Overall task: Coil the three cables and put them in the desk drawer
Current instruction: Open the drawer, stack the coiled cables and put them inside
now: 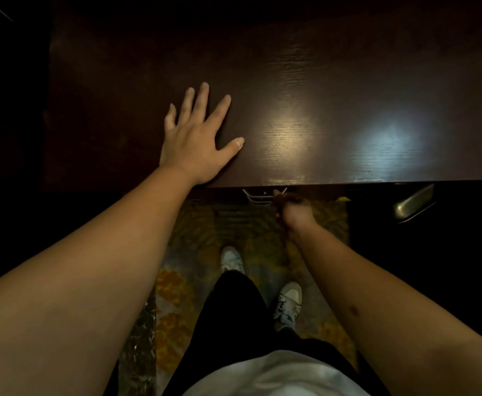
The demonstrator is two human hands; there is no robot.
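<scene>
My left hand (195, 135) lies flat on the dark wooden desk top (305, 95), fingers spread, holding nothing. My right hand (290, 208) is below the desk's front edge with its fingers curled at the metal drawer handle (258, 195). The drawer front (225, 193) sits in line with the desk edge and looks closed. No cable is visible anywhere in this view.
A second metal handle (414, 202) shows on the dark cabinet front at the right. Below me are a patterned yellow-brown carpet (174, 295) and my two light shoes. Two lamp glares reflect off the desk top. The left side is very dark.
</scene>
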